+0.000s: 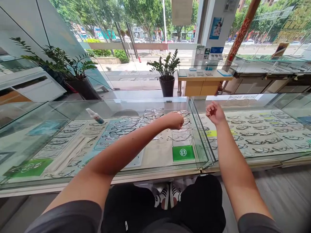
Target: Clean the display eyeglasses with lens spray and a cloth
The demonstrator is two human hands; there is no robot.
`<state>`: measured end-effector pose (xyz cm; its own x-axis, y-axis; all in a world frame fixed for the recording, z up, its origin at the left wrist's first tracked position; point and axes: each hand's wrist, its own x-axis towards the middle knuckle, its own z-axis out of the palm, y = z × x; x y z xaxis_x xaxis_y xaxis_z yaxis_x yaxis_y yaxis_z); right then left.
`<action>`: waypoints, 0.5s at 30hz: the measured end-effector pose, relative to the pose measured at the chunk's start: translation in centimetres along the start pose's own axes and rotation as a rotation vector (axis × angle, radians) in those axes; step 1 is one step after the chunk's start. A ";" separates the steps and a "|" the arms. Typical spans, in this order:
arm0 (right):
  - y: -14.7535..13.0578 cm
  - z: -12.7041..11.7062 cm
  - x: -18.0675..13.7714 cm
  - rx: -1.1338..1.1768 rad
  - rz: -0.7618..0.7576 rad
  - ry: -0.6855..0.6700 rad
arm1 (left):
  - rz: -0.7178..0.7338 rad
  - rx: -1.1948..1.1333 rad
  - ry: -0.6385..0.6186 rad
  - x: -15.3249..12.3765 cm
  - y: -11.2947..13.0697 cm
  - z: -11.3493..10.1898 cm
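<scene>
My left hand (176, 120) is closed in a fist over the left glass display case (155, 158), its arm stretched across from the left. No object shows in or around that fist. Over the right display case (243, 158), my right hand (215, 112) is raised with its fingers curled in, and I see nothing in it. Rows of eyeglasses (125, 124) lie under the glass on the left. More eyeglasses (262, 141) fill the right case. A green card with a white round logo (183, 152) lies below my left hand, near the front of the case.
A white spray bottle (95, 116) lies tilted at the left case. Two potted plants (167, 84) (82, 85) stand behind the cases, before large windows. A wooden display table (204, 84) is at the back. My feet in striped shoes (167, 196) are below the front edge.
</scene>
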<state>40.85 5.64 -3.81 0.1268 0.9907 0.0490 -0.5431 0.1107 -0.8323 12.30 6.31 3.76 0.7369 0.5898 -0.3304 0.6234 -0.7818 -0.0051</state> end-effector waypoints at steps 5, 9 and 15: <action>0.2 0.1 0.0 0.007 0.015 0.009 | 0.005 -0.007 -0.001 0.6 -0.2 0.6; 0.4 0.0 0.0 -0.011 0.001 0.015 | 0.003 -0.043 0.025 0.8 -0.1 0.9; 0.5 0.0 -0.1 -0.022 -0.009 0.024 | -0.042 -0.125 0.094 1.4 -1.1 0.4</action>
<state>40.57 5.62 -4.27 0.1518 0.9874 0.0439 -0.5233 0.1180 -0.8439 12.52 7.96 2.94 0.7269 0.6423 -0.2430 0.6776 -0.7282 0.1024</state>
